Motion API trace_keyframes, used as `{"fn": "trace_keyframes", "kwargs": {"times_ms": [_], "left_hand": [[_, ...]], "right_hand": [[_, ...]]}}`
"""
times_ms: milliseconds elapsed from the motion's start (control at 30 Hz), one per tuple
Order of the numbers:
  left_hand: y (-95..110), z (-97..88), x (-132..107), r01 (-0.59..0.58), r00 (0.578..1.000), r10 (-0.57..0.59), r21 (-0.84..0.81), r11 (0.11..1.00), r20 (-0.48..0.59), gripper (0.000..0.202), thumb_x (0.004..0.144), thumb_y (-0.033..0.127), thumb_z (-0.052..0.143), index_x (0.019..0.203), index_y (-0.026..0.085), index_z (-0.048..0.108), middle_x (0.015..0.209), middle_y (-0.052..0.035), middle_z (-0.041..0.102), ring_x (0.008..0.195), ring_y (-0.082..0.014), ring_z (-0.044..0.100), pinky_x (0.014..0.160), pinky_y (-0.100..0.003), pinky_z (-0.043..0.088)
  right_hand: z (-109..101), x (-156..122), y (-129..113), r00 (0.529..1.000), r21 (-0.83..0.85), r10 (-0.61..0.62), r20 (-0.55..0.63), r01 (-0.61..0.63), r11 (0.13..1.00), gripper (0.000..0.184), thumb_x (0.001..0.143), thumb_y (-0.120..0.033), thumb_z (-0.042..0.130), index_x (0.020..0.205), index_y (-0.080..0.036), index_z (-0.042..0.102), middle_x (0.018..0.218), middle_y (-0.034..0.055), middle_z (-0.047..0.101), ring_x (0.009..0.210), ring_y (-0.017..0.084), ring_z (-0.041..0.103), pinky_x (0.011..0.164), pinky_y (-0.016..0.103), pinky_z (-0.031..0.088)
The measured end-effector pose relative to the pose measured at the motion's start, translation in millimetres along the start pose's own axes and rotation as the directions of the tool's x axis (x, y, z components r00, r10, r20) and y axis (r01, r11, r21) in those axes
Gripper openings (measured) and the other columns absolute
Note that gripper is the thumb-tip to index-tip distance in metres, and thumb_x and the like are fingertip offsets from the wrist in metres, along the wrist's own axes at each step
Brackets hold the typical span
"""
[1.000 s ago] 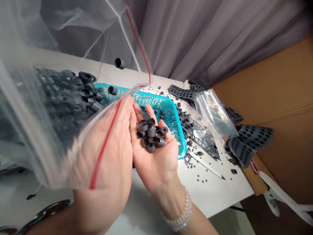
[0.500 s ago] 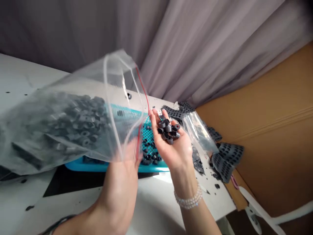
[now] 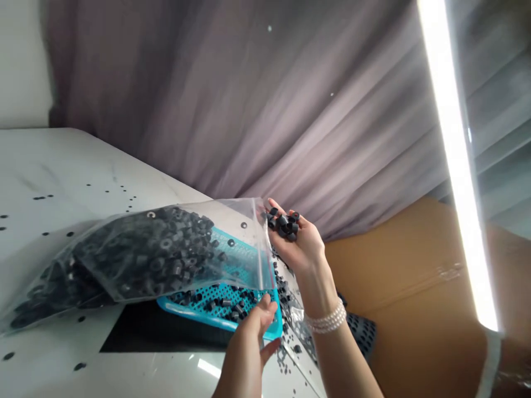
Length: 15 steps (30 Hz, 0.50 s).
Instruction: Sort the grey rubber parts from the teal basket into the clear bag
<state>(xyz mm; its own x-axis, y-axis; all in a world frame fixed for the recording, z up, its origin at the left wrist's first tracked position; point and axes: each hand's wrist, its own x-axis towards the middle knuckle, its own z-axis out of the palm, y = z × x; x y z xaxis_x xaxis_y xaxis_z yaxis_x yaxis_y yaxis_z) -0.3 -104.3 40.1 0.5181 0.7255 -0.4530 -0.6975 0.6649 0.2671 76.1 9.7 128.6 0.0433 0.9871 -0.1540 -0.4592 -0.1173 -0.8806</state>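
Note:
My left hand (image 3: 251, 345) pinches the lower lip of a clear zip bag (image 3: 136, 257) near its mouth. The bag is packed with several small dark grey rings and lies over the table and a turquoise basket (image 3: 219, 318). My right hand (image 3: 296, 240), with a pearl bracelet at the wrist, is cupped palm-up around a handful of the same grey rings (image 3: 284, 224). It sits right at the bag's upper opening edge.
The white table (image 3: 50, 177) has small dark dots scattered on it. More loose rings lie in the basket. A perforated grey sheet (image 3: 365, 337) lies at the table's right end. A brown cardboard box (image 3: 415, 298) stands on the right, grey curtain behind, and a bright light strip crosses the view's right side.
The view has tilted up. The bag has dropped from raised to lying low over the basket. My right hand has carried its rings up to the bag's mouth.

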Motion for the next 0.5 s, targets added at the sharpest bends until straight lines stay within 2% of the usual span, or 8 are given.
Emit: {"fn": "trace_keyframes", "kwargs": {"times_ms": [100, 167, 300, 400, 500], "left_hand": [[0, 2.5, -5, -0.03, 0.999, 0.03, 0.014, 0.999, 0.019, 0.039, 0.082, 0.026, 0.046, 0.118, 0.013, 0.052, 0.138, -0.0143, 0.051, 0.134, -0.0234, 0.039, 0.092, -0.034, 0.043], [0, 3.9, -5, -0.031, 0.999, 0.03, 0.019, 0.999, 0.034, 0.038, 0.082, 0.027, 0.046, 0.116, 0.013, 0.053, 0.135, -0.0149, 0.052, 0.13, -0.0241, 0.043, 0.087, -0.033, 0.044], [-1, 6.6, -2, -0.024, 1.0, 0.024, 0.015, 1.0, 0.01, 0.042, 0.08, 0.021, 0.047, 0.121, 0.011, 0.049, 0.126, -0.0161, 0.056, 0.118, -0.0253, 0.05, 0.077, -0.031, 0.046], [2, 8.6, -1, -0.062, 0.998, 0.062, 0.034, 0.997, -0.008, 0.051, 0.078, 0.019, 0.051, 0.128, 0.011, 0.042, 0.117, -0.0155, 0.057, 0.106, -0.0238, 0.055, 0.071, -0.029, 0.048], [10, 10.5, -2, -0.082, 0.995, 0.075, 0.098, 0.992, 0.066, 0.052, 0.079, 0.021, 0.055, 0.128, 0.012, 0.04, 0.102, -0.0112, 0.059, 0.089, -0.0193, 0.059, 0.062, -0.026, 0.048]], "right_hand": [[0, 4, 9, 1.0, -0.21, -0.001, 0.017, 0.005, 0.978, 0.034, 0.087, -0.018, 0.037, 0.104, -0.009, 0.065, 0.082, 0.012, 0.073, 0.086, 0.019, 0.07, 0.084, 0.034, 0.059], [-1, 6, 15, 0.999, -0.301, 0.009, 0.041, 0.004, 0.954, 0.024, 0.083, -0.013, 0.047, 0.095, -0.013, 0.067, 0.078, 0.0087, 0.073, 0.08, 0.018, 0.07, 0.08, 0.031, 0.06], [2, 5, 17, 0.993, -0.469, 0.02, 0.117, 0.038, 0.882, 0.029, 0.075, -0.004, 0.054, 0.097, -0.016, 0.069, 0.082, 0.0045, 0.074, 0.077, 0.013, 0.07, 0.075, 0.022, 0.058], [6, 6, 14, 0.985, -0.621, 0.008, 0.174, 0.103, 0.777, 0.028, 0.077, -0.01, 0.056, 0.101, -0.018, 0.069, 0.086, 0.0041, 0.073, 0.074, 0.012, 0.068, 0.073, 0.022, 0.058], [7, 10, 13, 0.968, -0.775, -0.019, 0.249, 0.212, 0.596, 0.026, 0.083, -0.024, 0.056, 0.105, -0.018, 0.068, 0.088, 0.0065, 0.073, 0.073, 0.015, 0.068, 0.073, 0.028, 0.057]]}}
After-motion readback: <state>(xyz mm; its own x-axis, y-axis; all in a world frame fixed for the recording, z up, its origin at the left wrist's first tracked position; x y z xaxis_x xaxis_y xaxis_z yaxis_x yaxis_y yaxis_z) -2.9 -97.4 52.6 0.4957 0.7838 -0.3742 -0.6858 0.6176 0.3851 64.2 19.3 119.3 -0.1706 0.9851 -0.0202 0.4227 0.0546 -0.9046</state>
